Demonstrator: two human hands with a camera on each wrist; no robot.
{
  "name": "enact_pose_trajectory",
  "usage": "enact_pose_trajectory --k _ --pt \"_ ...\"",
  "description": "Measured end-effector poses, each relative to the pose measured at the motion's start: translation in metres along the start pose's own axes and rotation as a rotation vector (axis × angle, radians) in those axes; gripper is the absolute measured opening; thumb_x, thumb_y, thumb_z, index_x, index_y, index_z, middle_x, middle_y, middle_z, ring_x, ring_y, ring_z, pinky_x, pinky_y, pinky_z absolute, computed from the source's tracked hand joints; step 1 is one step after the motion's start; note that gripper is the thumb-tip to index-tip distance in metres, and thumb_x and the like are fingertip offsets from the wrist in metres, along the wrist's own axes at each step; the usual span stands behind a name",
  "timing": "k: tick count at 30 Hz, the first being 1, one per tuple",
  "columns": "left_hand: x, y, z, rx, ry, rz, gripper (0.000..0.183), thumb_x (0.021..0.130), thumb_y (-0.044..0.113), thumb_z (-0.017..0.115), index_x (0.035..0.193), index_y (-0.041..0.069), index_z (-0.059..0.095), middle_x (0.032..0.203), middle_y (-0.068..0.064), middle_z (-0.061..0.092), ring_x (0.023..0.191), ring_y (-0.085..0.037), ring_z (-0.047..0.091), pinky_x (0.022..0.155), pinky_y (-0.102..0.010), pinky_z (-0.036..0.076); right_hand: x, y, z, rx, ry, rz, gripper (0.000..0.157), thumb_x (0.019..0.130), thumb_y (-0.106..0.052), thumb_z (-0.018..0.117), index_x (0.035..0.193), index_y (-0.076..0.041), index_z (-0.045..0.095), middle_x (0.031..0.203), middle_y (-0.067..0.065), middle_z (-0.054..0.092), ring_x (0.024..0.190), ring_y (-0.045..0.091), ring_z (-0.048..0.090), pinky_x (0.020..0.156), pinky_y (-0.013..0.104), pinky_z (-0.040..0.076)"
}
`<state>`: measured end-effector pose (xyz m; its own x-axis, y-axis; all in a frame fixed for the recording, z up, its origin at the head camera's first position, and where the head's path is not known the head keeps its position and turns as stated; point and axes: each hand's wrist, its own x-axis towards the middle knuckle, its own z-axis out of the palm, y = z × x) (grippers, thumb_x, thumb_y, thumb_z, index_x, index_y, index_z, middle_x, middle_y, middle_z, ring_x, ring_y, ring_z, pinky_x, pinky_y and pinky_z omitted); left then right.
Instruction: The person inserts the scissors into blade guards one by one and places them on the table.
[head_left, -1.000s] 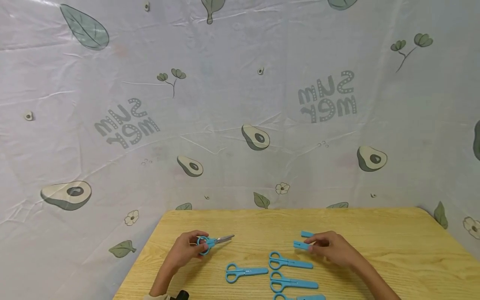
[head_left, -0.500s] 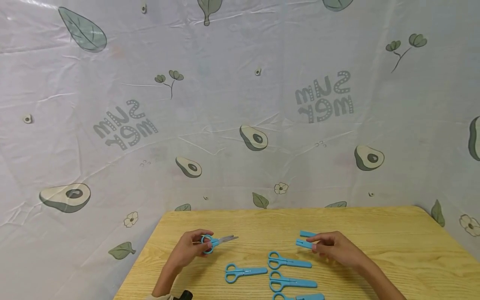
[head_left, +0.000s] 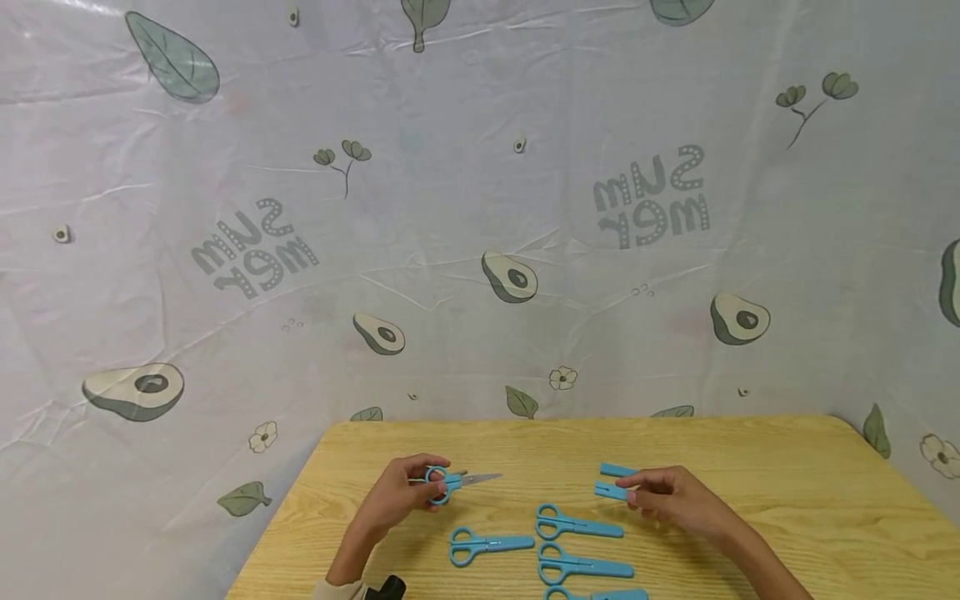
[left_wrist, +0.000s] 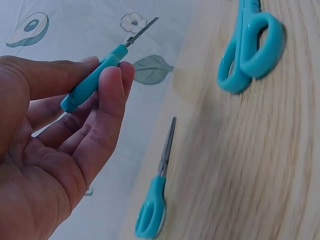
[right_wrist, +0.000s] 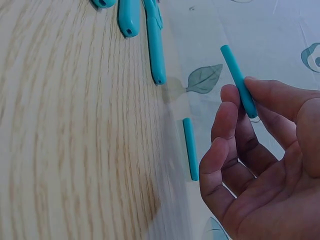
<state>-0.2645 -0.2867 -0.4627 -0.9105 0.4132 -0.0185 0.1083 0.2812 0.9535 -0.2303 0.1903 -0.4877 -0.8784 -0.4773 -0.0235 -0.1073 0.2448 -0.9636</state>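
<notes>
My left hand [head_left: 396, 493] pinches a pair of scissors [left_wrist: 95, 80] by its blue handle, bare metal blades pointing right in the head view. Behind it on the table lies a second unsheathed pair [left_wrist: 151, 207], mostly hidden from the head camera. Between thumb and fingertips my right hand [head_left: 681, 500] pinches a blue scissors sheath [right_wrist: 232, 65], its slotted end facing the scissors across a wide gap. Just beyond it another blue sheath [head_left: 615, 469] rests on the table, partly covered by my fingers in the head view.
Several sheathed blue scissors lie nearer me on the wooden table [head_left: 795, 475]: one pair [head_left: 510, 543] to the left, others [head_left: 592, 527] stacked in a column at right. A pale printed sheet [head_left: 450, 208] hangs behind the table's far edge.
My left hand has carried the scissors rightward, closer to the sheath, uncovering the tip of the pair behind. My right hand, still pinching the sheath, has shifted slightly right.
</notes>
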Motion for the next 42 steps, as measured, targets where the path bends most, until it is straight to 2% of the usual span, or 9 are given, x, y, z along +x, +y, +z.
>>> enact_pose_trajectory --k 9,17,24,32,42 --pt "0.013 0.008 0.014 0.000 -0.016 0.002 0.044 0.103 0.012 0.074 0.142 -0.005 0.064 0.106 -0.009 0.068 0.096 -0.019 0.076 0.081 -0.042 0.069 -0.003 0.000 -0.002 0.011 -0.001 0.015 0.044 0.112 -0.017 0.060 0.143 0.015 0.059 0.107 0.005 0.077 0.085 0.014 0.066 0.066 0.028 0.057" --pt "0.025 0.010 0.026 -0.013 -0.045 0.006 0.044 0.104 0.011 0.073 0.143 -0.006 0.063 0.104 -0.008 0.069 0.094 -0.018 0.076 0.082 -0.042 0.069 -0.003 -0.004 0.000 0.001 0.008 0.024 0.044 0.112 -0.017 0.059 0.143 0.015 0.059 0.110 0.012 0.075 0.086 0.015 0.067 0.067 0.029 0.056" --pt "0.033 0.015 0.036 -0.030 -0.060 0.002 0.039 0.103 0.010 0.073 0.140 -0.001 0.067 0.101 -0.005 0.069 0.093 -0.021 0.078 0.085 -0.049 0.069 -0.001 -0.006 0.005 -0.015 0.017 0.024 0.044 0.112 -0.019 0.060 0.143 0.012 0.061 0.113 0.014 0.075 0.091 0.018 0.068 0.072 0.031 0.058" --pt "0.039 0.022 0.049 -0.061 -0.083 0.000 0.036 0.103 0.009 0.073 0.138 0.001 0.069 0.100 -0.004 0.071 0.088 -0.015 0.078 0.084 -0.047 0.069 0.004 -0.006 0.011 0.011 0.019 0.014 0.045 0.112 -0.020 0.060 0.144 0.011 0.060 0.110 0.008 0.076 0.090 0.015 0.068 0.075 0.031 0.060" --pt "0.044 0.025 0.059 -0.079 -0.112 0.000 0.035 0.103 0.008 0.072 0.138 0.001 0.069 0.100 -0.004 0.072 0.091 -0.022 0.080 0.084 -0.047 0.069 0.009 -0.015 0.015 0.040 0.046 0.048 0.051 0.111 -0.024 0.062 0.148 0.010 0.057 0.108 0.008 0.073 0.088 0.016 0.066 0.070 0.029 0.056"
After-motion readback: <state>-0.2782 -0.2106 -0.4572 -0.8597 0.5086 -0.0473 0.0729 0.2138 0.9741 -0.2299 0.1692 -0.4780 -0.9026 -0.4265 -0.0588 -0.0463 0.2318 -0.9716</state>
